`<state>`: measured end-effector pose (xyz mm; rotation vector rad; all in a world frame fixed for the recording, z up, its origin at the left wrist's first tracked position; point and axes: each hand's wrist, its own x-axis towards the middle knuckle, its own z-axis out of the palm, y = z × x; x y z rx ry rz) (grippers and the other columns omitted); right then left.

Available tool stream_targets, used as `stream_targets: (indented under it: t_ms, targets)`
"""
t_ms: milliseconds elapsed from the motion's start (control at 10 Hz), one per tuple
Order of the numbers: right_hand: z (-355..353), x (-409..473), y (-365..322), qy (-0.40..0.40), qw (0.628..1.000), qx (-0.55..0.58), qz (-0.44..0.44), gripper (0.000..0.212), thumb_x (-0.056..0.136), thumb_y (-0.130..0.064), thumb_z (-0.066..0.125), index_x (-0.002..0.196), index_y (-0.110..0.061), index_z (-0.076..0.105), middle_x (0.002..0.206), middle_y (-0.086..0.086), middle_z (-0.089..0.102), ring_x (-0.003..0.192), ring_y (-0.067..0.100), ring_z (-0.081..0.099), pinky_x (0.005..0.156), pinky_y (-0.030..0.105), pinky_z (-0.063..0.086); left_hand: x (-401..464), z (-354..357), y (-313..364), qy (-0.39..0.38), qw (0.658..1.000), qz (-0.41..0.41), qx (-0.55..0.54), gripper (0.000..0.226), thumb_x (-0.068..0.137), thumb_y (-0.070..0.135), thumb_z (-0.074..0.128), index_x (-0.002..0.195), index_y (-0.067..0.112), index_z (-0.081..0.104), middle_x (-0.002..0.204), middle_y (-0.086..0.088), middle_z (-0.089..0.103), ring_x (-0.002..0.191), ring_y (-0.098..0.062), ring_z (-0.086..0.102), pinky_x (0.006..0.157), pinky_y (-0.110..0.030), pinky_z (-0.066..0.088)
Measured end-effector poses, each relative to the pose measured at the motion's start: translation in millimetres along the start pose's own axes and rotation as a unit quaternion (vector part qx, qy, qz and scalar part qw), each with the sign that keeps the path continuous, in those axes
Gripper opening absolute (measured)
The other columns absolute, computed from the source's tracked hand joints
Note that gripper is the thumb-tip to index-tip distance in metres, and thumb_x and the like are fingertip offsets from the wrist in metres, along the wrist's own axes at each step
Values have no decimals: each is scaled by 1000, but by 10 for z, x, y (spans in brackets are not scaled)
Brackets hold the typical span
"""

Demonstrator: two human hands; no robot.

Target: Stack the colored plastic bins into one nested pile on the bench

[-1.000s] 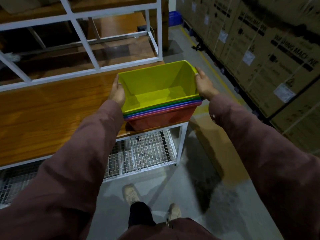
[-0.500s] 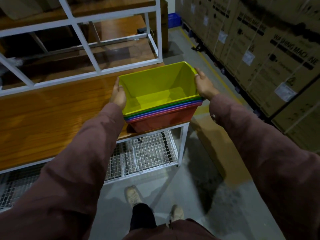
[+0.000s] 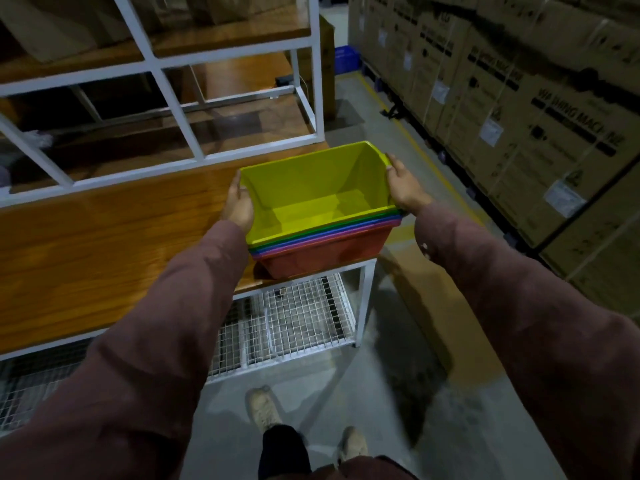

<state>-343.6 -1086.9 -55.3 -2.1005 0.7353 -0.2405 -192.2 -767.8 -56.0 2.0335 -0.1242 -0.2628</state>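
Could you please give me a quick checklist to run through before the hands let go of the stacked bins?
1. Bins nested into one pile: ok. The yellow bin sits on top, with green, blue and purple rims showing above the red bin.
2. Pile resting on the bench: ok, though it sits right at the end corner.
3. Pile fully supported, no overhang: cannot tell; the right end looks close to the edge.
4. Left hand grip on the left end: ok.
5. Right hand grip on the right end: ok.
6. Rims level and evenly seated: ok on the near side.
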Motion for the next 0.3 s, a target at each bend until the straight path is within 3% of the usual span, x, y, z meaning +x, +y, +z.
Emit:
stream_targets:
  t_ms: [100,200,300]
  targets:
    - [-94,31,13,-37,995,-85,29,58,108,-54,20,164,-44,10,167,13,33,145,43,43,119,53,35,-14,-136,-1,-40,996,17,81,54,106,57,19,160,49,15,171,1,22,156,-36,21,127,-47,19]
    - [-174,132,-139,-23,980,-195,41,67,107,-59,18,167,-32,3,168,22,28,152,46,31,124,54,23,15,-345,-67,-41,984,22,170,58,105,61,14,161,47,13,172,-3,17,155,-46,13,127,-52,12]
    - [-164,56,-458,34,958,-283,-12,82,102,-71,17,167,-22,10,167,21,29,152,41,30,122,52,25,-61,-661,-110,31,976,4,216,53,106,58,24,158,50,23,156,-24,34,143,-48,36,117,-54,31]
